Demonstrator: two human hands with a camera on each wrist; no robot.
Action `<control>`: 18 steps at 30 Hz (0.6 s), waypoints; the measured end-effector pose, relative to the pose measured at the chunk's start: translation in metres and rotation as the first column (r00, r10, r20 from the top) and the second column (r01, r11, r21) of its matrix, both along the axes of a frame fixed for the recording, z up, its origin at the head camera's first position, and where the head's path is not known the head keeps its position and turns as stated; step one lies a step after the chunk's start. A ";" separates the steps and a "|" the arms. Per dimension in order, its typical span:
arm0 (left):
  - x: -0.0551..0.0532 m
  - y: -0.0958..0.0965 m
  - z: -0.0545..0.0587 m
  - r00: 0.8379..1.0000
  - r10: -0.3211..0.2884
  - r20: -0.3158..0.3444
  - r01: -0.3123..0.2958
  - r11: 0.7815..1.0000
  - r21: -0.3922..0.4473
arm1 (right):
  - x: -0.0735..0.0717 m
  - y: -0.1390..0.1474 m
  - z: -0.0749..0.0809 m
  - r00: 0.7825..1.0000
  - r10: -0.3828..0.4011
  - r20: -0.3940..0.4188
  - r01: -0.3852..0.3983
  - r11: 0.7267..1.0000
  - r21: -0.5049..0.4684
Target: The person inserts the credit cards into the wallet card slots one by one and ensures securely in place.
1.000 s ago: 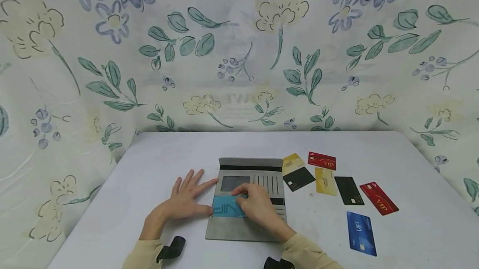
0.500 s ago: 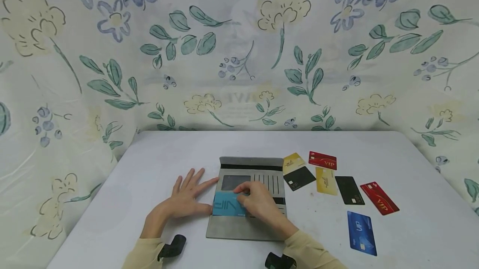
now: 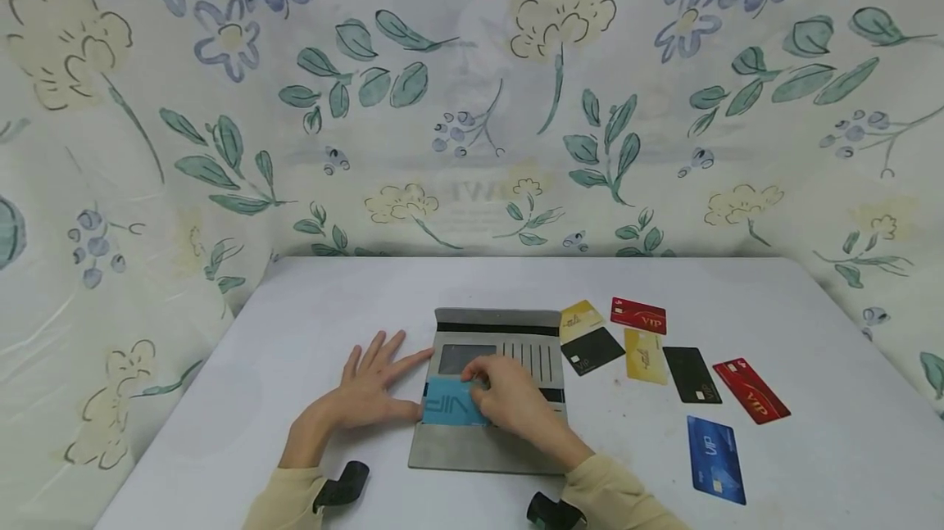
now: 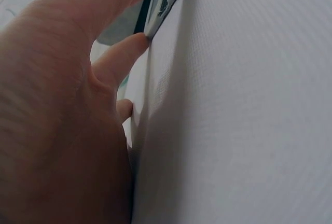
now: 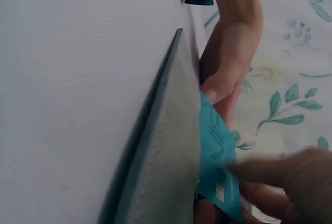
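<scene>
An unfolded grey wallet [image 3: 472, 455] lies on the table, with slots and a clear window in its upper half. Across its middle, at the left side, is a light blue VIP card [image 3: 447, 405]. My right hand [image 3: 519, 407] pinches this card by its right end. In the right wrist view the card [image 5: 211, 130] stands tilted up from the wallet [image 5: 174, 156], its lower edge against it. My left hand [image 3: 361, 399] lies spread on the table, its thumb and index fingertip at the wallet's left edge. The left wrist view shows fingertips touching that edge.
Right of the wallet lie loose cards: two gold [image 3: 646, 356], two black [image 3: 692, 375], two red [image 3: 751, 391] and a dark blue one [image 3: 716, 460]. One gold and one black card sit close against the wallet's right edge. A floral curtain [image 3: 472, 104] hangs behind the table.
The upper edge of the light blue card has risen slightly, with my right hand still pinching it. My left hand keeps its place at the wallet.
</scene>
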State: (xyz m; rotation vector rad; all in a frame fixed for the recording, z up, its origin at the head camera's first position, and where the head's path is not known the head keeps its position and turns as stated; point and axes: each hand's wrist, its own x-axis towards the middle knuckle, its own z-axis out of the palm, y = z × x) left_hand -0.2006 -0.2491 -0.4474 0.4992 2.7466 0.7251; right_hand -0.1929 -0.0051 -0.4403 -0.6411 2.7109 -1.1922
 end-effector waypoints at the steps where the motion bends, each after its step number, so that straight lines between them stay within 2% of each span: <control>1: 0.000 0.000 0.000 1.000 0.001 0.002 -0.001 1.000 0.001 | 0.000 -0.001 -0.001 1.000 0.008 -0.014 -0.008 1.000 0.009; 5: 0.000 -0.001 0.000 1.000 0.001 0.007 -0.001 1.000 0.006 | 0.000 -0.003 -0.001 0.999 0.026 -0.031 -0.025 1.000 0.017; 18: 0.000 -0.001 0.000 1.000 0.001 0.016 -0.002 1.000 0.010 | 0.004 -0.007 -0.002 0.998 -0.015 -0.058 0.017 0.999 0.036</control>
